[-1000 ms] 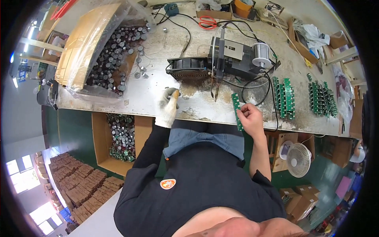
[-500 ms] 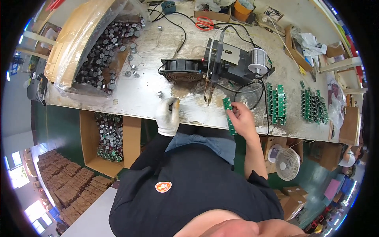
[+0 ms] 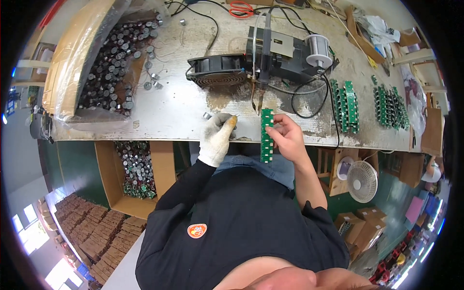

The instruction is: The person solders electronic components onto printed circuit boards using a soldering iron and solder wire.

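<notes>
My left hand (image 3: 216, 137), in a white glove stained at the fingertips, is closed in a pinch. A small silver round motor (image 3: 207, 116) shows at the glove's far-left edge; its wires are too fine to make out in the fingers. My bare right hand (image 3: 288, 139) grips a long green circuit board strip (image 3: 266, 142) between thumb and fingers, its length pointing away from me. The strip's far end lies just below the tip of a soldering iron (image 3: 260, 100), fixed in a stand. Beside that tip is a thin solder feed tube (image 3: 253, 99).
A black fan (image 3: 217, 70) stands left of the soldering machine (image 3: 285, 53), which carries a solder spool (image 3: 319, 50). Green board strips (image 3: 350, 106) lie in rows at right. A plastic-lined carton (image 3: 72, 63) of motors is at left; another carton (image 3: 159, 169) sits below the bench.
The strip has swung upright and moved left, its far end now by the iron tip. My left hand has shifted right toward the strip, and the motor has moved along with it.
</notes>
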Demonstrator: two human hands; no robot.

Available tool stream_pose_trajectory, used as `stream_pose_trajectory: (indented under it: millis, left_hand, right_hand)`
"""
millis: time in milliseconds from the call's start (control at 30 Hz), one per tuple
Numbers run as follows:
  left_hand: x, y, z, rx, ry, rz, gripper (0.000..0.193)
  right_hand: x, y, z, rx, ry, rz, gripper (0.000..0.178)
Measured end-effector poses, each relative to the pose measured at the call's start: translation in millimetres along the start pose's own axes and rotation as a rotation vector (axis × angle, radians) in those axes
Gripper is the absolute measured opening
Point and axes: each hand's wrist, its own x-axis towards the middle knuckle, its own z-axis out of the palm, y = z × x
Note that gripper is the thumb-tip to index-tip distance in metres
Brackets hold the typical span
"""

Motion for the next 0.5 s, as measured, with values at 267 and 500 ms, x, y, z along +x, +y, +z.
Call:
stream_pose_trajectory:
  millis: [267, 500]
  left_hand:
    - [5, -6, 19, -0.05, -0.138, -0.044, 0.021]
    - [2, 2, 26, -0.072, -0.185, -0.115, 0.015]
  right_hand:
    - [-6, 11, 12, 0.063, -0.004, 0.037, 0.018]
    - [-5, 10, 16, 0.11, -0.022, 0.006, 0.017]
